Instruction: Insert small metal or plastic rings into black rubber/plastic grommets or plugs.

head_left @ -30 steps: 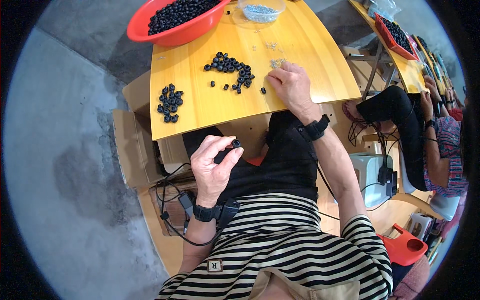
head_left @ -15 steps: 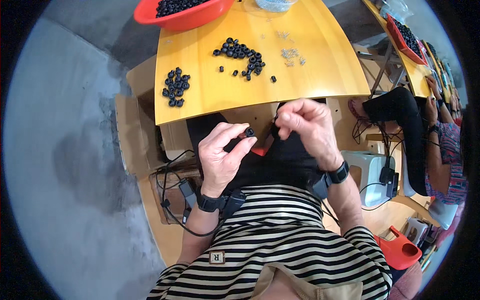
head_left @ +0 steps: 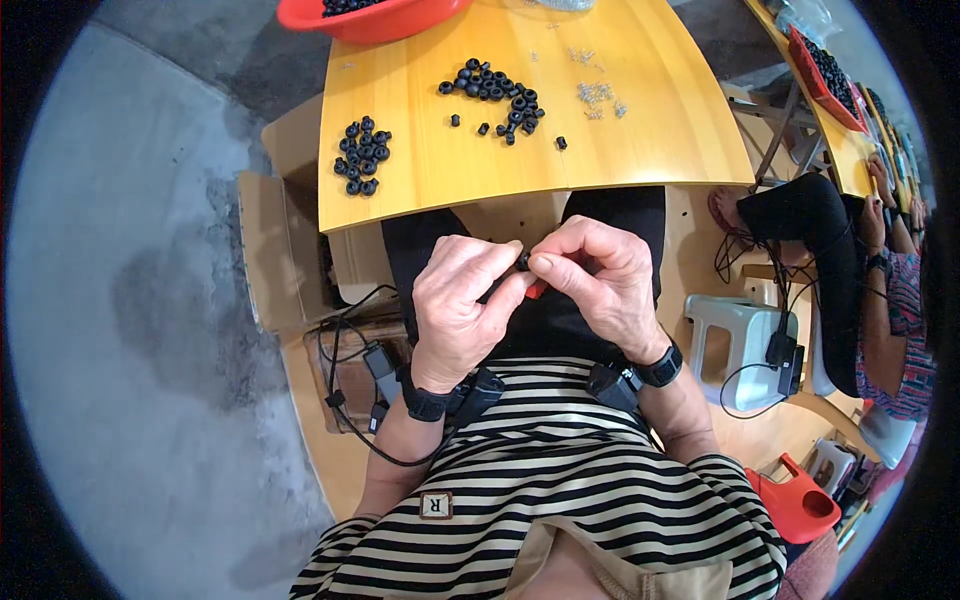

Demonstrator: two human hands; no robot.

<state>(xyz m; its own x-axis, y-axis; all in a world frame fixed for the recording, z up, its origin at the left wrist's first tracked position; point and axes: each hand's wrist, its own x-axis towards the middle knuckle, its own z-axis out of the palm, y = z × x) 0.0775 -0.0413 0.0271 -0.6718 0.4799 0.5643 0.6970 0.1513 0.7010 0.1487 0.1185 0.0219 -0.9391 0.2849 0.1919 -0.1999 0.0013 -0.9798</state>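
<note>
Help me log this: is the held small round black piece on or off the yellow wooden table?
Off: the left hand holds the black piece over the lap, short of the table, right hand against it.

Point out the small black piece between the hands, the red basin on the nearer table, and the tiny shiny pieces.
Small black piece (head_left: 523, 261): head view, on its dark visible side.
Red basin (head_left: 385, 26): head view, on its outer wall.
Tiny shiny pieces (head_left: 596, 93): head view, middle of their main cluster.
</note>
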